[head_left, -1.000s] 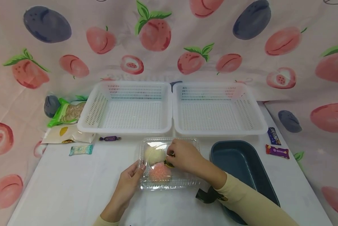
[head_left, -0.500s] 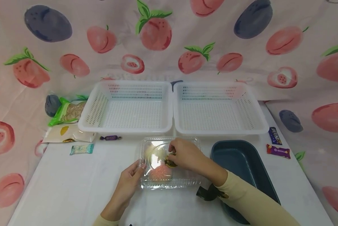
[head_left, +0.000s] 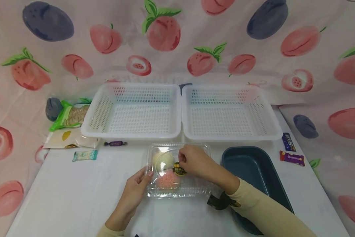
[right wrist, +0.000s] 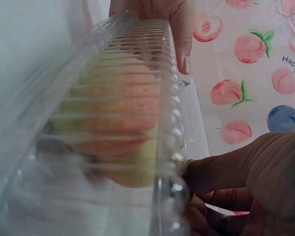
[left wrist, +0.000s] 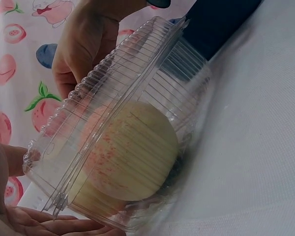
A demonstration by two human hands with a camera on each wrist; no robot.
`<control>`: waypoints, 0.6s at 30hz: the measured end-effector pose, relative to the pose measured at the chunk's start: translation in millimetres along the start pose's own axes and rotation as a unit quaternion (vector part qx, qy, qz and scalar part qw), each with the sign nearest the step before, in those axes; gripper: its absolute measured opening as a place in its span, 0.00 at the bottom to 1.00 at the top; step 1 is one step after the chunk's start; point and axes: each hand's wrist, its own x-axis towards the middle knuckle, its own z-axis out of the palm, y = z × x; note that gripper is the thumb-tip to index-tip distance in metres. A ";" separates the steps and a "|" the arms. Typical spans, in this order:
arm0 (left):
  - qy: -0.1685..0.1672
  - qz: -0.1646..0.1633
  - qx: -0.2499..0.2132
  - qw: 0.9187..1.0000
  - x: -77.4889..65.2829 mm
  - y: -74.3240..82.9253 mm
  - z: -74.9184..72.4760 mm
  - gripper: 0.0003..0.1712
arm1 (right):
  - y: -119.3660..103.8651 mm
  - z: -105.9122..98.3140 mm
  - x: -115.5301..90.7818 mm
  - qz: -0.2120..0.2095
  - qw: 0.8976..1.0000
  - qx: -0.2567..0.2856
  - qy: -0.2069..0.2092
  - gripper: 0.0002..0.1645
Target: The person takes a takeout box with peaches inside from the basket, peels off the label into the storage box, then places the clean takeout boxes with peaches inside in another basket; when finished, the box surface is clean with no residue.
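A clear plastic clamshell container (head_left: 195, 189) stands on the white table in front of the baskets. Through its lid show a cream-coloured round bun (head_left: 162, 158) and a pink-flecked bun (head_left: 167, 181). My left hand (head_left: 134, 187) holds the container's left edge, thumb on the lid's rim and fingers along the side. My right hand (head_left: 195, 161) is over the lid, its curled thumb and fingers pinching at the edge of a black-and-gold sticker (head_left: 179, 170). Part of that sticker is hidden under the fingers. In the right wrist view, the right thumb (right wrist: 221, 172) lies close against the lid.
Behind are two white perforated baskets (head_left: 131, 135) (head_left: 233, 135). A dark blue tray (head_left: 248, 164) lies under my right forearm, with a black curved piece (head_left: 217, 202) at the wrist. Left are snack bags (head_left: 73, 139) and small wrapped sweets (head_left: 84, 155); right, wrapped bars (head_left: 292, 158).
My right hand has shifted slightly right over the lid, and more of the black-and-gold sticker shows beside its fingers. The left hand keeps its hold on the container.
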 end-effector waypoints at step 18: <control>0.015 -0.001 0.007 1.000 -0.9 -0.4 0.4 0.39 | 13.5 -16.0 -8.9 0.013 0.990 0.141 0.004 0.07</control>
